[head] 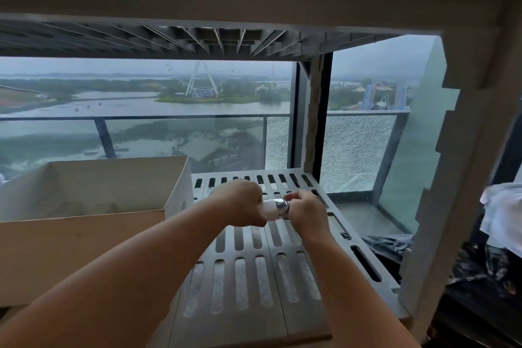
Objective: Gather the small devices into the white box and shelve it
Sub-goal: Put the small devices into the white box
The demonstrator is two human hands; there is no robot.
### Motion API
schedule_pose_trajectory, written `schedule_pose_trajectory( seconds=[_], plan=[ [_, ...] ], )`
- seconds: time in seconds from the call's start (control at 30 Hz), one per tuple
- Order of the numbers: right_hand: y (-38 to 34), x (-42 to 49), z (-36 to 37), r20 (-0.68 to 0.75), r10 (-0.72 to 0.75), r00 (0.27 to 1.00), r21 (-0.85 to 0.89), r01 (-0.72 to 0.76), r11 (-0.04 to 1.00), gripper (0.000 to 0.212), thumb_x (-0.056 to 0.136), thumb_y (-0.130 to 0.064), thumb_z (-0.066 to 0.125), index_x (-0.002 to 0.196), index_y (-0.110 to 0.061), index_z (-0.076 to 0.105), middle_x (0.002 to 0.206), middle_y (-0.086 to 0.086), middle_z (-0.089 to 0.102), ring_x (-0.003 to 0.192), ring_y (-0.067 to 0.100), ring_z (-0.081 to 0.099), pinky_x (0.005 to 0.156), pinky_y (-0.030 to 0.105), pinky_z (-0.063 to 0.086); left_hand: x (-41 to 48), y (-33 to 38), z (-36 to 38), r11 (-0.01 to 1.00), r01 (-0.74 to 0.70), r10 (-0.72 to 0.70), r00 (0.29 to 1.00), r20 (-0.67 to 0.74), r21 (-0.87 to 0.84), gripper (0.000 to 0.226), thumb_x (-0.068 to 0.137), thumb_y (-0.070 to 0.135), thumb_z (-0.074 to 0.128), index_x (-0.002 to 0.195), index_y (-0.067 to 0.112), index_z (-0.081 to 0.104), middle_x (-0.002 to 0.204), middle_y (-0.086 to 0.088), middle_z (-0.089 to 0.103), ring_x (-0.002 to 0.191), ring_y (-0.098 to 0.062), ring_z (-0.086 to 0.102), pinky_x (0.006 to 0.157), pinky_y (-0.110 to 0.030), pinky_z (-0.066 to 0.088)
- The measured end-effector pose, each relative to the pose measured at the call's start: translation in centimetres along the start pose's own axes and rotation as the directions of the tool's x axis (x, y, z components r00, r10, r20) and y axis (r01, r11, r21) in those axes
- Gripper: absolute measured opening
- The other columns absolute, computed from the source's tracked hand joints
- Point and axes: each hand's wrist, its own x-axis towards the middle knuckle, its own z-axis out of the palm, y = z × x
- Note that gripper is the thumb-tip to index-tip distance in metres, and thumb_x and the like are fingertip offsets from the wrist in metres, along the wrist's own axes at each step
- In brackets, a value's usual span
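Note:
Both my hands meet over the slotted white shelf point(254, 271), gripping one small device point(275, 208) between them. The device is a short cylinder with a white body and a shiny silver end. My left hand point(240, 202) is closed around the white part. The silver end is pinched by my right hand point(306, 207). To the left stands the open white box point(178, 192), its brown flap point(73, 251) folded out toward me. I cannot make out what lies inside the box.
The white shelf unit's upper tier point(226, 39) hangs overhead and its notched post point(440, 178) rises on the right. A glass window and balcony rail lie behind. Black plastic bags point(480, 277) and white cloth point(502, 215) sit to the right.

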Motion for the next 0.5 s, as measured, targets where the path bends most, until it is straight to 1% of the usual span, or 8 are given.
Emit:
schedule_pose_trajectory(
  seconds=[0.07, 0.1, 0.13, 0.2, 0.27, 0.37, 0.47, 0.5],
  plan=[
    [-0.5, 0.0, 0.5, 0.045, 0.033, 0.998, 0.130, -0.038, 0.991, 0.025, 0.093, -0.005, 0.045, 0.093, -0.017, 0.067, 0.097, 0.013, 0.069, 0.086, 0.027, 0.070, 0.075, 0.051, 0.063, -0.3, -0.4, -1.0, 1.000, 0.010, -0.010, 1.000, -0.004, 0.004, 0.033, 0.071, 0.044, 0.071, 0.097, 0.024, 0.076, 0.085, 0.006, 0.073, 0.067, -0.011, 0.069, 0.059, -0.029, 0.060],
    [-1.0, 0.0, 0.7, 0.077, 0.061, 0.995, 0.227, -0.078, 0.971, 0.022, 0.096, -0.008, 0.047, 0.095, -0.015, 0.067, 0.096, 0.014, 0.068, 0.083, 0.027, 0.070, 0.067, 0.048, 0.064, -0.5, -0.6, -1.5, 1.000, 0.011, -0.011, 1.000, -0.005, 0.005, 0.033, 0.072, 0.044, 0.071, 0.097, 0.023, 0.076, 0.084, 0.006, 0.074, 0.067, -0.012, 0.070, 0.060, -0.030, 0.061],
    [-1.5, -0.1, 0.9, 0.114, 0.092, 0.989, 0.329, -0.125, 0.936, 0.020, 0.098, -0.010, 0.049, 0.098, -0.012, 0.068, 0.096, 0.014, 0.067, 0.081, 0.026, 0.071, 0.061, 0.043, 0.064, -0.6, -0.9, -2.0, 1.000, 0.008, -0.008, 1.000, -0.016, 0.013, 0.034, 0.073, 0.045, 0.070, 0.098, 0.023, 0.076, 0.085, 0.006, 0.074, 0.072, -0.013, 0.070, 0.065, -0.032, 0.062],
    [-2.9, -0.2, 1.1, 0.173, 0.119, 0.978, 0.483, -0.189, 0.855, 0.018, 0.100, -0.012, 0.052, 0.103, -0.005, 0.069, 0.092, 0.014, 0.065, 0.076, 0.025, 0.070, 0.055, 0.037, 0.061, -1.1, -1.3, -2.9, 0.999, 0.001, 0.001, 0.999, -0.052, 0.041, 0.036, 0.073, 0.048, 0.068, 0.099, 0.024, 0.076, 0.087, 0.007, 0.073, 0.080, -0.015, 0.069, 0.073, -0.036, 0.062],
    [-4.1, -0.4, 1.3, 0.193, 0.101, 0.976, 0.553, -0.193, 0.810, 0.018, 0.100, -0.010, 0.053, 0.105, -0.002, 0.069, 0.089, 0.014, 0.065, 0.073, 0.023, 0.069, 0.059, 0.039, 0.063, -1.7, -1.6, -3.9, 0.997, -0.003, 0.010, 0.996, -0.088, 0.071, 0.038, 0.073, 0.052, 0.067, 0.100, 0.026, 0.075, 0.086, 0.008, 0.072, 0.080, -0.014, 0.068, 0.074, -0.036, 0.061],
    [-5.8, -1.0, 1.5, 0.208, 0.053, 0.977, 0.601, -0.171, 0.781, 0.017, 0.099, -0.007, 0.052, 0.107, -0.002, 0.067, 0.089, 0.015, 0.066, 0.077, 0.024, 0.070, 0.062, 0.037, 0.063, -2.7, -2.3, -5.5, 0.996, 0.009, 0.004, 0.989, -0.151, 0.086, 0.041, 0.073, 0.054, 0.068, 0.105, 0.029, 0.073, 0.089, 0.010, 0.072, 0.081, -0.013, 0.066, 0.074, -0.035, 0.060],
    [-7.4, -1.7, 1.9, 0.217, 0.020, 0.976, 0.649, -0.160, 0.744, 0.022, 0.095, 0.003, 0.048, 0.106, -0.002, 0.067, 0.103, 0.023, 0.067, 0.085, 0.031, 0.070, 0.064, 0.036, 0.063, -3.8, -3.3, -6.9, 0.998, 0.023, -0.010, 0.980, -0.197, 0.063, 0.041, 0.075, 0.053, 0.071, 0.111, 0.033, 0.071, 0.093, 0.013, 0.072, 0.081, -0.008, 0.067, 0.070, -0.031, 0.059],
    [-8.0, -2.0, 2.1, 0.218, 0.006, 0.976, 0.660, -0.152, 0.736, 0.022, 0.095, 0.005, 0.048, 0.105, -0.002, 0.066, 0.106, 0.025, 0.066, 0.087, 0.032, 0.070, 0.066, 0.036, 0.063, -4.2, -3.7, -7.3, 0.998, 0.023, -0.009, 0.976, -0.217, 0.062, 0.042, 0.075, 0.053, 0.070, 0.113, 0.034, 0.071, 0.097, 0.014, 0.072, 0.083, -0.008, 0.065, 0.070, -0.031, 0.059]
  ],
)
